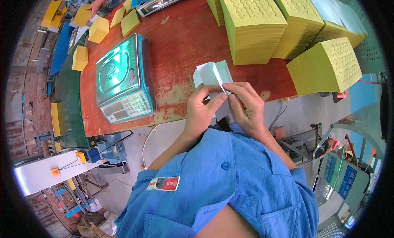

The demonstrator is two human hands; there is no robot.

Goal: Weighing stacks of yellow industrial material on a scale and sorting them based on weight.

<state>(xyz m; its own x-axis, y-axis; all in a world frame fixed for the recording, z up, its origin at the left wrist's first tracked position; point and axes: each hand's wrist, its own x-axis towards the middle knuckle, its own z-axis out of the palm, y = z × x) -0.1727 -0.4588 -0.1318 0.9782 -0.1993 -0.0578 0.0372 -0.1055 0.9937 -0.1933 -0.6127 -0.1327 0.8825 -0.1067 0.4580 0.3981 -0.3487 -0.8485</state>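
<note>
At the table's near edge, my left hand (200,111) and my right hand (248,107) meet over a folded white sheet of paper (210,73). Both thumbs and fingertips pinch its near end, where the fold stands up as a narrow edge. Pale bluish-white paper (223,70) shows beside and beneath it; whether these are separate sheets I cannot tell. To the left of my hands a teal digital weighing scale (117,69) rests on the red table (176,41), with nothing on its shiny pan.
Tall stacks of yellow paper (254,36) punched with round patterns stand at the far right; a leaning stack (324,67) overhangs nearer. Small yellow blocks (99,30) line the left side. Beyond them, a co-worker's hand (97,5) holds yellow paper. A green conveyor belt (69,94) runs left.
</note>
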